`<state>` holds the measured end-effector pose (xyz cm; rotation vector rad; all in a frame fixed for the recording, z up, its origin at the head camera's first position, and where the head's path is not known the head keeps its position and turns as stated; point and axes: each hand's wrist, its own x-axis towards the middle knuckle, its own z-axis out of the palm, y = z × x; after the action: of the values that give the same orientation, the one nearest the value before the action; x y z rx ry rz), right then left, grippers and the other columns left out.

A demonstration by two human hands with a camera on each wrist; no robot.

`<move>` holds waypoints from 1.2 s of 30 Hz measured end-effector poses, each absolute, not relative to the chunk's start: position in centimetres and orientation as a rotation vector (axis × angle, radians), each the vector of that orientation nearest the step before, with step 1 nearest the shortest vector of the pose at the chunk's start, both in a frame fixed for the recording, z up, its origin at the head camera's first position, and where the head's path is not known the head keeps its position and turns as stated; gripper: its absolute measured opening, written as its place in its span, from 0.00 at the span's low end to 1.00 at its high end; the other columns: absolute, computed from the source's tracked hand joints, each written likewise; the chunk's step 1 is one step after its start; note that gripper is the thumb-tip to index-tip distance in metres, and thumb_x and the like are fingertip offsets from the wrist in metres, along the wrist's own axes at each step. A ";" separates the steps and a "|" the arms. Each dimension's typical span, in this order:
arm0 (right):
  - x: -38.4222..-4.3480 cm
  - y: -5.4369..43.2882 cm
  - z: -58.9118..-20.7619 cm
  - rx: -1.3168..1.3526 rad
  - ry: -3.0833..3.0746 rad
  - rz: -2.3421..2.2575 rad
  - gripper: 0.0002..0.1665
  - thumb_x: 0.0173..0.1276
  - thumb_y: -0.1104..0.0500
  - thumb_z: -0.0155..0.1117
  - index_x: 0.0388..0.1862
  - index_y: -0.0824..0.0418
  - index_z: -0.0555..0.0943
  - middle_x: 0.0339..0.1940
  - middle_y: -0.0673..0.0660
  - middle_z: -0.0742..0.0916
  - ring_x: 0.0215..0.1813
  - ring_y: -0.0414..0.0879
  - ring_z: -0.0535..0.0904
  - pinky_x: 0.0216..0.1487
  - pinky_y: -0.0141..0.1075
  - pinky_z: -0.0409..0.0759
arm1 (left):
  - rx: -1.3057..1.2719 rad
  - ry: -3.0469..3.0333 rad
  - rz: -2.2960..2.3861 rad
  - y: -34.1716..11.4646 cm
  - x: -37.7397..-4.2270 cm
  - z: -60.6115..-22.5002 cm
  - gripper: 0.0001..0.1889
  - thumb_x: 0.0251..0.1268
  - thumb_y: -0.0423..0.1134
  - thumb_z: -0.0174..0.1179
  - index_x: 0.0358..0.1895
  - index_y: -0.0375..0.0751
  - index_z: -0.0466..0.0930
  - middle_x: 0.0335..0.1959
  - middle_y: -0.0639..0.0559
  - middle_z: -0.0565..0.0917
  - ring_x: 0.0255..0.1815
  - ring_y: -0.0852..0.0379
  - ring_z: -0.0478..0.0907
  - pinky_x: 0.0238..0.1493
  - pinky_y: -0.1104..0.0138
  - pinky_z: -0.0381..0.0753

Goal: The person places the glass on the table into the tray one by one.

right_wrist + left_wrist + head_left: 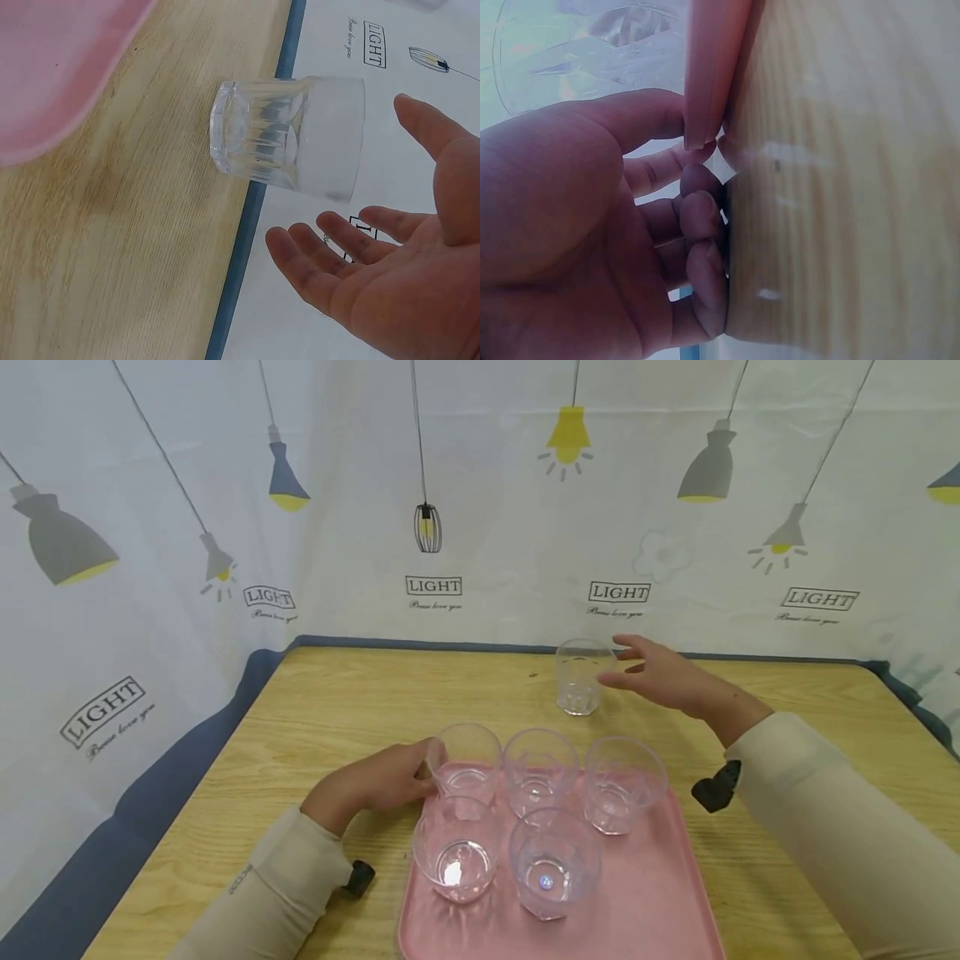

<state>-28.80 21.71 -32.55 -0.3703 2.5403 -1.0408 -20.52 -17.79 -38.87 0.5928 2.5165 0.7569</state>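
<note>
My left hand [386, 777] pinches the far left corner of a pink tray [645, 893]. In the left wrist view the thumb lies against the tray's rim [712, 67], and the other fingers curl at its underside, close to the wood. A clear plastic cup [579, 681] stands upright on the table beyond the tray. Right beside it is my right hand [667, 678], thumb and fingers spread apart; the right wrist view shows a gap between the palm and this cup [277, 131]. Several like cups, one of them a front cup [555, 868], stand upright on the tray.
A wooden table [337, 693] carries everything. Behind and to the sides hangs a white cloth [495, 485] printed with lamps, its blue border running along the table's back edge. The tray cups stand close together in two rows, towards its far and left sides.
</note>
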 end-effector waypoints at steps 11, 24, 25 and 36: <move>-29.1 20.6 -32.8 -0.368 2.507 -1.027 0.64 0.69 0.35 0.62 0.83 0.53 0.31 0.83 0.68 0.50 0.80 0.69 0.52 0.71 0.64 0.63 | 0.579 2.520 0.745 -17.8 -20.5 -38.8 0.07 0.74 0.41 0.57 0.46 0.48 0.68 0.28 0.54 0.73 0.31 0.58 0.71 0.37 0.65 0.72; -29.5 19.4 -33.3 -0.342 2.500 -1.066 0.60 0.73 0.43 0.62 0.83 0.57 0.32 0.83 0.66 0.53 0.79 0.68 0.54 0.72 0.62 0.64 | 0.596 2.509 0.751 -17.8 -20.5 -38.8 0.07 0.74 0.41 0.57 0.46 0.49 0.68 0.26 0.55 0.72 0.29 0.59 0.70 0.34 0.66 0.72; -29.5 19.4 -33.4 -0.340 2.501 -1.068 0.60 0.73 0.44 0.62 0.83 0.57 0.32 0.83 0.66 0.53 0.79 0.68 0.55 0.72 0.62 0.64 | 0.594 2.508 0.750 -17.8 -20.5 -38.8 0.07 0.74 0.41 0.57 0.46 0.48 0.68 0.26 0.55 0.72 0.29 0.58 0.70 0.33 0.66 0.72; -29.5 19.2 -34.0 -0.329 2.489 -1.069 0.63 0.71 0.39 0.61 0.82 0.59 0.29 0.81 0.68 0.56 0.78 0.68 0.56 0.71 0.62 0.64 | 0.604 2.514 0.760 -17.8 -20.5 -38.7 0.07 0.74 0.41 0.57 0.45 0.48 0.68 0.26 0.55 0.72 0.29 0.59 0.70 0.35 0.65 0.72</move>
<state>-29.47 19.21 -34.03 -0.3287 2.4891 -1.0687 -20.45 -17.78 -38.69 0.6040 2.5139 0.7595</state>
